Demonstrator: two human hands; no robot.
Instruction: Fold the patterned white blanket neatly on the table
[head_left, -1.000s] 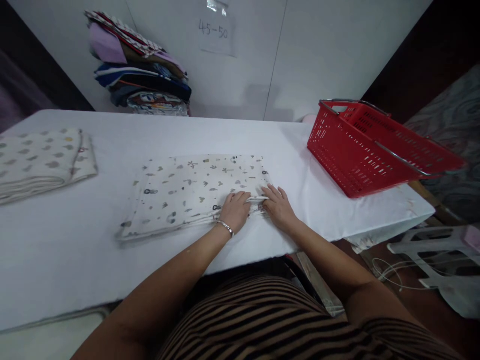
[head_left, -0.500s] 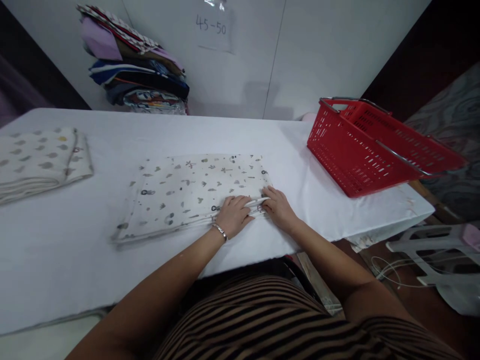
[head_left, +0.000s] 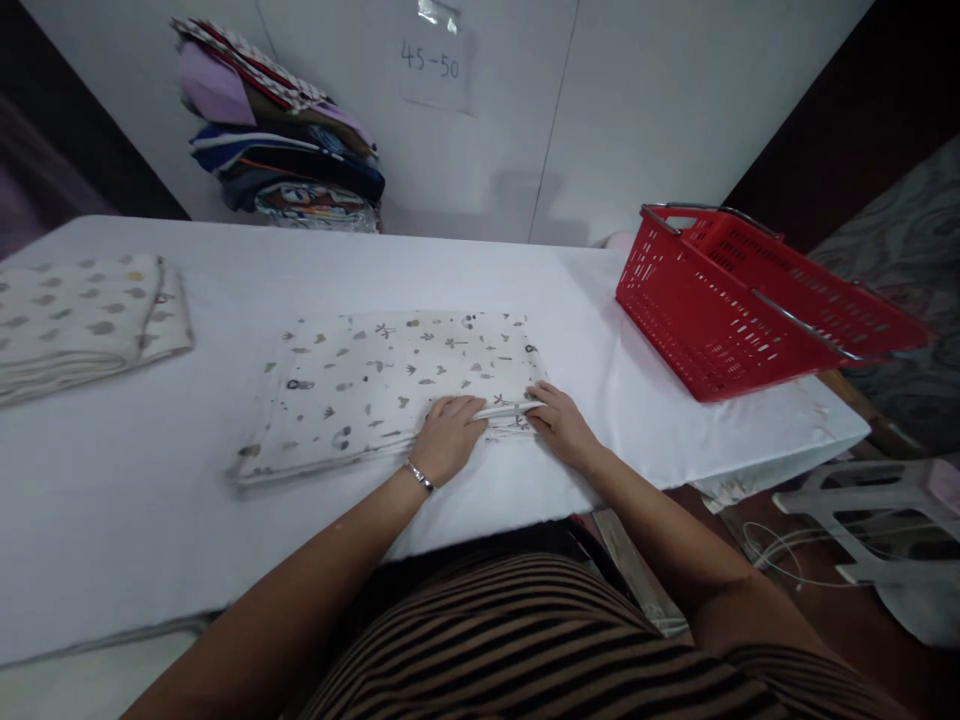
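- Our left hand (head_left: 448, 440) and right hand (head_left: 561, 422) pinched the printed cloth (head_left: 397, 370) near the table (head_left: 577, 340)'s front edge
- We had a red basket (head_left: 679, 325) by the right edge
- White wall (head_left: 652, 100) stood behind

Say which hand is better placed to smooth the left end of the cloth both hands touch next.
Likely the left hand: it rests on the cloth nearer that end; the right hand is at its near right corner.

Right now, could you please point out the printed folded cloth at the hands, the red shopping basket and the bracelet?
Printed folded cloth (head_left: 401, 380): head view, middle of its upper face.
Red shopping basket (head_left: 686, 325): head view, its perforated side wall.
Bracelet (head_left: 420, 476): head view, its silver-coloured band.
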